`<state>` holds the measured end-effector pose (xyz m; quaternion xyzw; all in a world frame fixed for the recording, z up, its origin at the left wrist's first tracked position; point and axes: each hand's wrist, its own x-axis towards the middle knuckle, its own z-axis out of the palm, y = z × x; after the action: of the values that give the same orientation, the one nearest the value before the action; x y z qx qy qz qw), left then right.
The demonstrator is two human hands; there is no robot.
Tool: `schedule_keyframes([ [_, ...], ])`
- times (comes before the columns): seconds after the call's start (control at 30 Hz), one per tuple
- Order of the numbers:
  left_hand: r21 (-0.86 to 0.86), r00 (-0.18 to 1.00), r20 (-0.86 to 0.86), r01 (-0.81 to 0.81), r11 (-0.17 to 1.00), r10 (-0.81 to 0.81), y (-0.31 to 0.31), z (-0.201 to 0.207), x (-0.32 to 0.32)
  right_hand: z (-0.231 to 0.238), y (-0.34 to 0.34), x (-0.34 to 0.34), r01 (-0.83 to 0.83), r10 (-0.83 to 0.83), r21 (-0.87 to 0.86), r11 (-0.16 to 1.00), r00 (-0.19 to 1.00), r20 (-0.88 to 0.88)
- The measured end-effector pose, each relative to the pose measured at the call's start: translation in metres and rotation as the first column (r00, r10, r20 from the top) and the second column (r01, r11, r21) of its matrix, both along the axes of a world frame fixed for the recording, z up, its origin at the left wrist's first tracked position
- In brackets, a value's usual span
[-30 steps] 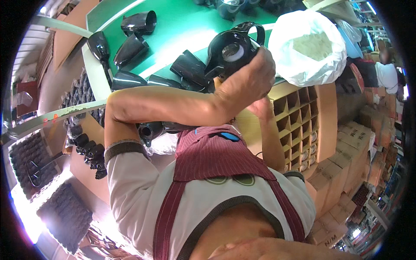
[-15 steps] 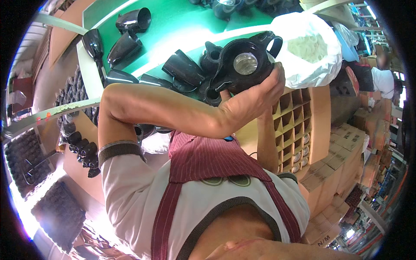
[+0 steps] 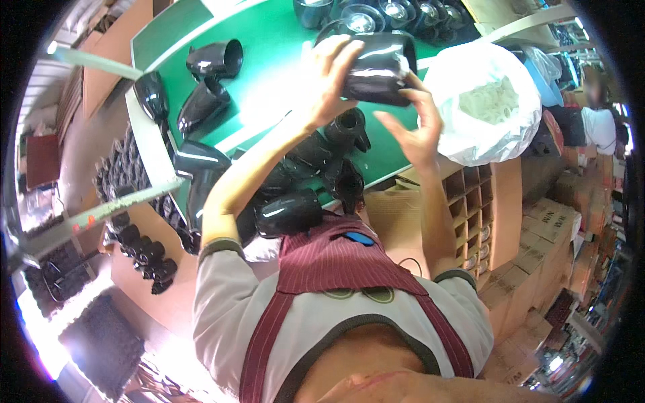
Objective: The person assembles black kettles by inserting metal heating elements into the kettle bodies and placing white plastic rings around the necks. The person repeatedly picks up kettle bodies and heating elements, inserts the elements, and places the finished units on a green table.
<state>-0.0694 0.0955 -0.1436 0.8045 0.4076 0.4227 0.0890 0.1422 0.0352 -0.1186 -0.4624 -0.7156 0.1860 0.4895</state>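
Note:
My left hand (image 3: pixel 329 84) is closed on the side of a glossy black jug-like shell (image 3: pixel 379 74), raised above the green table. The shell lies sideways, and bright reflections cover it. By its right end is my right hand (image 3: pixel 420 131), thumb and forefinger spread wide; a fingertip reaches its edge, though contact is hard to make out. Below them stand small black spouted parts (image 3: pixel 346 127) in a cluster. A black cup-shaped shell (image 3: pixel 289 213) lies near my apron. Further black shells (image 3: pixel 203 107) rest on the table's left side.
A white bag (image 3: pixel 450 101) of small pale pieces stands at the right. Beneath it is a divided carton (image 3: pixel 474 191) with shiny round pieces in some cells. Dark round vessels (image 3: pixel 396 13) line the table's far edge. Stacked brown boxes (image 3: pixel 537 235) are at the right.
My left hand has shifted left and turned the shell, so its opening and handle no longer show. My right hand has come into sight from behind the left arm, fingers spread.

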Motion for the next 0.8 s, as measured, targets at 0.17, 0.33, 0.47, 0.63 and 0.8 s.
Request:
schedule_keyframes([
  [0.17, 0.007, 0.975, 0.089, -0.203, 0.979, 0.202, 0.070, -0.075, -0.048, -0.053, 0.105, -0.076, -0.032, -0.023, 0.181, 0.983, 0.955, 0.295],
  [0.33, -0.190, 0.902, -0.192, -0.421, 0.887, 0.387, 0.108, -0.143, -0.034, -0.148, 0.191, -0.089, 0.052, -0.034, -0.070, 0.996, 0.972, 0.235],
  [0.47, -0.191, 0.962, -0.131, -0.261, 0.946, 0.239, 0.067, -0.156, -0.088, -0.183, 0.227, -0.109, 0.027, -0.008, -0.090, 0.996, 0.980, 0.200],
  [0.63, -0.451, 0.974, 0.048, -0.176, 0.875, 0.220, 0.019, -0.125, -0.081, -0.162, 0.215, -0.114, 0.142, -0.140, -0.009, 0.990, 0.981, 0.132],
  [0.8, -0.326, 0.970, 0.181, -0.095, 0.940, 0.161, 0.025, -0.083, -0.025, -0.134, 0.133, -0.066, 0.107, -0.169, 0.164, 0.981, 0.883, 0.438],
])
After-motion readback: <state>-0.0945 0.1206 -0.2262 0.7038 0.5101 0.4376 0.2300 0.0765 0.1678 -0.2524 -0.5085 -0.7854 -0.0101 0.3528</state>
